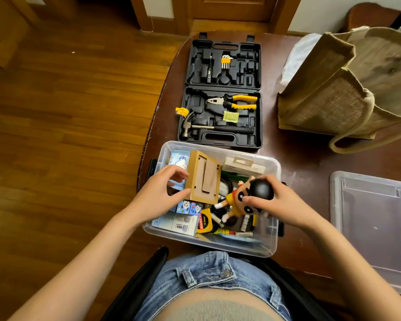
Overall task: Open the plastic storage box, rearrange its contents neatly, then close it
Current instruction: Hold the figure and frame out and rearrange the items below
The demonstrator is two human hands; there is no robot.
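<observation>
Left hand (159, 195) gripping upright wooden frame (204, 178), right hand (279, 200) clutching figurine (243, 200) — head rightward — over open storage box (272, 239).

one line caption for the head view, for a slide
Left hand holds a wooden frame, right hand a toy figure, over the open storage box.

dark table (294, 158), storage box (273, 242), lid (375, 228), toolcase (220, 140), bag (333, 100)

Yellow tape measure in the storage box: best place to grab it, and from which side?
Probably from above: pinch the tape measure across its flat faces at the exposed upper edge. It stands on edge, wedged between the boxes and the doll, so its sides are blocked.
</observation>
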